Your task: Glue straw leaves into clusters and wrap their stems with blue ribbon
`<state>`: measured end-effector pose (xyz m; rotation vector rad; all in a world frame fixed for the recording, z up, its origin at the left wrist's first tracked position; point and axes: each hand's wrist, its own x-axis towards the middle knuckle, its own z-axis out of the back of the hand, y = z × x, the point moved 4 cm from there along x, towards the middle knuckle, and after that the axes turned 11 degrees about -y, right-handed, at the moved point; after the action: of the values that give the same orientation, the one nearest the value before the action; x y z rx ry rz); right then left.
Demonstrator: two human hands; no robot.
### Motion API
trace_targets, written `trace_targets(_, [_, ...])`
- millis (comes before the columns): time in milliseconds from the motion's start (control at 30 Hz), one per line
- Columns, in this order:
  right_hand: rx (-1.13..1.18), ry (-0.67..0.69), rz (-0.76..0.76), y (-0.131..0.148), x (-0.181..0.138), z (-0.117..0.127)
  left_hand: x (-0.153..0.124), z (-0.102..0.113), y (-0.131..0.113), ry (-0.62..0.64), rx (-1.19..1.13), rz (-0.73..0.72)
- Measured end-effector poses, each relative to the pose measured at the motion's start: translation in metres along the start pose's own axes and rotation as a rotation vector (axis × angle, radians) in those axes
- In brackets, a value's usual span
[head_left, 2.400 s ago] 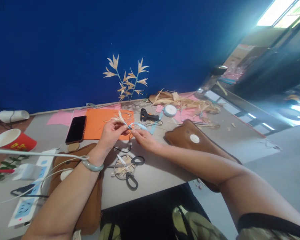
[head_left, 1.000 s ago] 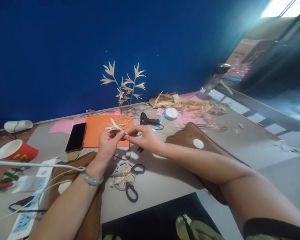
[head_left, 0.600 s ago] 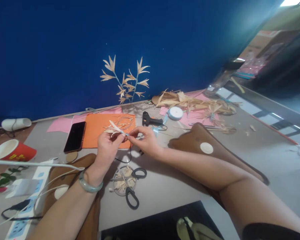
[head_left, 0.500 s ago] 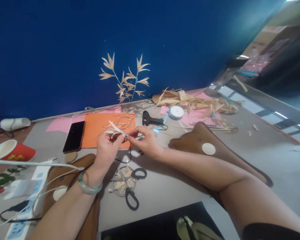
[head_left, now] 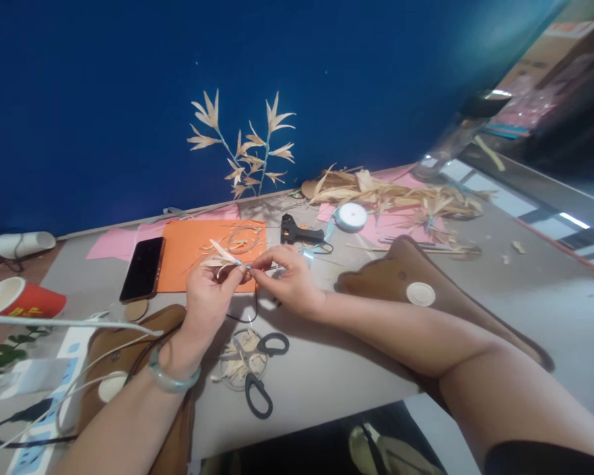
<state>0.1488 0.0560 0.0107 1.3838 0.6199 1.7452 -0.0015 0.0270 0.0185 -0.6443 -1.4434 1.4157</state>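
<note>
A small pale husk flower (head_left: 220, 254), with blue tape round its base, is held over the orange sheet. My left hand (head_left: 210, 284) is closed, pinching this flower between thumb and fingers. The thumb and forefinger of my right hand (head_left: 290, 280) close on the blue-wrapped stem just right of the left fingertips. Beside the right fingers shows part of a light blue tape roll (head_left: 307, 254). Behind the hands stand finished husk flowers (head_left: 247, 148) on blue-wrapped stems. Black-handled scissors (head_left: 258, 394) rest over a round dish (head_left: 240, 381) of husk scraps below the hands.
Around the hands lie an orange sheet (head_left: 181, 254), a phone (head_left: 142, 269), a black glue gun (head_left: 301, 231) and a white ribbon spool (head_left: 350, 217). Dried husks (head_left: 391, 194) fill the back right. Brown mats (head_left: 391, 277), a red paper cup (head_left: 34, 298) and a power strip (head_left: 39, 429) flank my arms.
The view has shifted slightly, so the table things sit a little differently in the picture. Both hands keep their pinch on the flower and its stem.
</note>
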Motion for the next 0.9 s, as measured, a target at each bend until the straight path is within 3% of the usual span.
trace_targets(300, [0.011, 0.016, 0.029, 0.003, 0.000, 0.002, -0.002, -0.004, 0.011, 0.005, -0.131, 0.144])
trace_targets(567, [0.277, 0.070, -0.351, -0.010, 0.002, -0.002, -0.003, -0.006, 0.013, 0.083, -0.262, 0.236])
trace_targets(900, [0.577, 0.126, -0.632, -0.010, -0.002, -0.005, -0.003, -0.010, 0.011, 0.139, -0.320, 0.372])
